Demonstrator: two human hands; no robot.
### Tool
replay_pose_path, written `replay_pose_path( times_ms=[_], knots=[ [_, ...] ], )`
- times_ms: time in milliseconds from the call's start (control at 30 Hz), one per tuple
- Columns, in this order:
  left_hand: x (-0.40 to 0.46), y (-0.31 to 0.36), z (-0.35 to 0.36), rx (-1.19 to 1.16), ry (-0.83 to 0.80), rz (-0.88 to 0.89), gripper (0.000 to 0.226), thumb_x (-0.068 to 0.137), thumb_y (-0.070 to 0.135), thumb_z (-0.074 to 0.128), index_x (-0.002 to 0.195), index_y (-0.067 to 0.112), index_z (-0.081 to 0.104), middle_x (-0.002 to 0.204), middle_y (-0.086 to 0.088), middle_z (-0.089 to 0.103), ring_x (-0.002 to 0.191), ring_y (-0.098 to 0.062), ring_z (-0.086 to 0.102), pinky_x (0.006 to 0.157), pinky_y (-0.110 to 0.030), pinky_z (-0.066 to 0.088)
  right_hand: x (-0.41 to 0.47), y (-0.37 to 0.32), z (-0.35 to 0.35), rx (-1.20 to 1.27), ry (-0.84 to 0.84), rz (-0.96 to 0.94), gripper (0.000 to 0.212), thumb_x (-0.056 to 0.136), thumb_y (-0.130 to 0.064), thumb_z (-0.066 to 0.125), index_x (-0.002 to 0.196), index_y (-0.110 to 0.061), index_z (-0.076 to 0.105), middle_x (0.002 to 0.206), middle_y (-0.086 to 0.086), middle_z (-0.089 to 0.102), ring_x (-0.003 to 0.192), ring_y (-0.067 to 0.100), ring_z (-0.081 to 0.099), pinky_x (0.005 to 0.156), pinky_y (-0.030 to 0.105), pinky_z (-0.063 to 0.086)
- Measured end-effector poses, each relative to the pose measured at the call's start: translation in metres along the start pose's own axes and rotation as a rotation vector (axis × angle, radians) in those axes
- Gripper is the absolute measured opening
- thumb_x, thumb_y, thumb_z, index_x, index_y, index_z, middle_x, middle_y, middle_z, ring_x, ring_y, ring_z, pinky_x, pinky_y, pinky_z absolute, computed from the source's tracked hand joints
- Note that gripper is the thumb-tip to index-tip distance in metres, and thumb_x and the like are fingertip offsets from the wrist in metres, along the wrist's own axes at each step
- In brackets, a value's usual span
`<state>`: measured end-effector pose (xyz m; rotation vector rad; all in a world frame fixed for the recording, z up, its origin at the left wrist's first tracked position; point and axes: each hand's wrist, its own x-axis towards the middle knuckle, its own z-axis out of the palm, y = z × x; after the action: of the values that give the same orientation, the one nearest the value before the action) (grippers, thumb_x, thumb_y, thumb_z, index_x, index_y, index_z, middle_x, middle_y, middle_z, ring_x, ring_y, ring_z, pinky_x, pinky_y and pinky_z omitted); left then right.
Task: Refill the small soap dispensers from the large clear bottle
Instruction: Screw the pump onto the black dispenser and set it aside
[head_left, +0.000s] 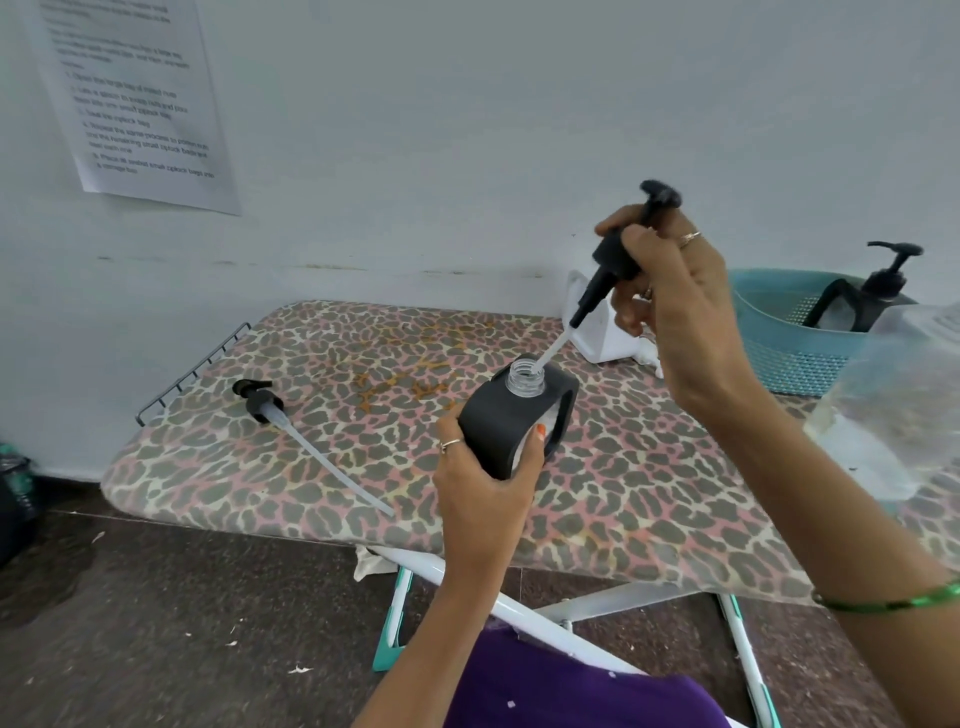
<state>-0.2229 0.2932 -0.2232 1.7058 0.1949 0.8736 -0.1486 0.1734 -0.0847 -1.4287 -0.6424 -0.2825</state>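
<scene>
My left hand (485, 486) grips a small soap dispenser (511, 415) with a black sleeve and a clear open neck, tilted above the board. A black pump head (618, 254) is pinched in my right hand (675, 291), raised above the dispenser. The tip of its white tube reaches into the neck. The large clear bottle (898, 405) stands blurred at the right edge. A second black pump with a long tube (270, 408) lies on the board at the left.
A leopard-print ironing board (649, 499) serves as the table, with a wire rack at its left end. A teal basket (779, 332) at the back right holds another black dispenser (872, 296). A white container (597, 332) stands behind the dispenser. A printed sheet (135, 98) hangs on the wall.
</scene>
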Motion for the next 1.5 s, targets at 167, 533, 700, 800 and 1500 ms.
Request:
replay_pose_path(
  times_ms=[167, 533, 700, 800, 1500],
  knots=[
    [0.0, 0.001, 0.0, 0.013, -0.004, -0.003, 0.048, 0.079, 0.034, 0.073, 0.114, 0.035, 0.04, 0.1, 0.013, 0.059, 0.088, -0.001, 0.063, 0.072, -0.025, 0.057, -0.006, 0.008, 0.011, -0.086, -0.117, 0.028, 0.018, 0.099, -0.015, 0.044, 0.101, -0.01, 0.061, 0.07, -0.016, 0.056, 0.056, 0.008, 0.048, 0.055, 0.018, 0.036],
    [0.001, -0.002, 0.001, 0.021, -0.008, -0.019, 0.05, 0.078, 0.043, 0.07, 0.116, 0.032, 0.039, 0.101, 0.009, 0.06, 0.088, -0.003, 0.064, 0.07, -0.023, 0.056, -0.023, 0.038, 0.018, -0.421, -0.403, 0.066, 0.022, 0.099, -0.031, 0.048, 0.107, -0.02, 0.064, 0.1, -0.005, 0.069, 0.096, 0.006, 0.063, 0.086, 0.026, 0.05],
    [0.001, 0.0, 0.001, 0.029, -0.01, -0.013, 0.049, 0.076, 0.046, 0.069, 0.11, 0.032, 0.038, 0.097, 0.01, 0.059, 0.084, -0.002, 0.064, 0.066, -0.023, 0.056, -0.032, 0.053, 0.013, -0.465, -0.383, 0.079, 0.025, 0.094, -0.035, 0.056, 0.114, -0.022, 0.064, 0.112, -0.013, 0.064, 0.106, -0.008, 0.053, 0.087, 0.004, 0.036],
    [0.001, 0.0, 0.001, 0.044, -0.026, -0.021, 0.043, 0.076, 0.046, 0.069, 0.103, 0.037, 0.037, 0.096, 0.008, 0.059, 0.082, -0.004, 0.064, 0.064, -0.026, 0.057, -0.038, 0.058, 0.016, -0.438, -0.276, 0.104, 0.025, 0.089, -0.037, 0.062, 0.109, -0.022, 0.062, 0.111, -0.014, 0.061, 0.108, -0.001, 0.053, 0.089, 0.007, 0.036],
    [0.0, -0.004, 0.002, 0.069, -0.011, -0.059, 0.053, 0.075, 0.059, 0.065, 0.114, 0.037, 0.036, 0.107, 0.002, 0.06, 0.095, -0.012, 0.062, 0.076, -0.037, 0.057, -0.036, 0.046, 0.011, -0.186, -0.281, 0.286, 0.028, 0.086, -0.009, 0.068, 0.11, -0.022, 0.067, 0.114, -0.008, 0.068, 0.114, 0.005, 0.059, 0.106, 0.035, 0.042]
  ],
)
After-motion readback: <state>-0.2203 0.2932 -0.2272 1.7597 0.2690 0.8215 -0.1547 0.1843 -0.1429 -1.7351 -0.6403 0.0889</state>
